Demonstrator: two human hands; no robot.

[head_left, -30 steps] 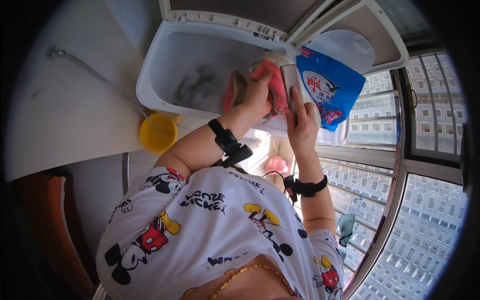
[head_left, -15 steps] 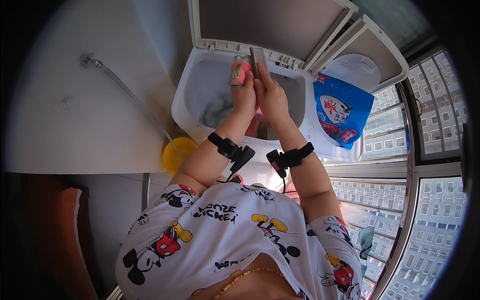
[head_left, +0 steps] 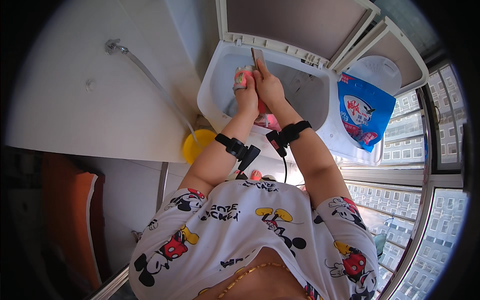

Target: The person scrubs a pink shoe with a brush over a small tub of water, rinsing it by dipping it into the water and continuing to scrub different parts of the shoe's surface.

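- Nearest is the person's white printed shirt; both forearms go forward, each with a black strap device, the left one and the right one.
- Below, between the forearms, there is a narrow open space, where the floor and some pink footwear are seen.
- The left hand is closed around a pink shoe with a pale end, which is held above the open tub.
- The right hand is gripping a narrow flat object, brown and pale, just beside the shoe; I cannot tell its exact kind. The two hands are very near each other.
- Under the wrists one more pink piece shows at the near edge of the tub, partly hidden.
- The washing machine tub has more free room at the right of the hands than at the left.
- On the machine's right top lies a blue detergent bag, well apart from the hands; it seems to pass the right edge.
- The yellow bucket stands left of the machine, with a grey hose leading down to it.
- Behind the far edge, the large lid stands raised, closing the room there.
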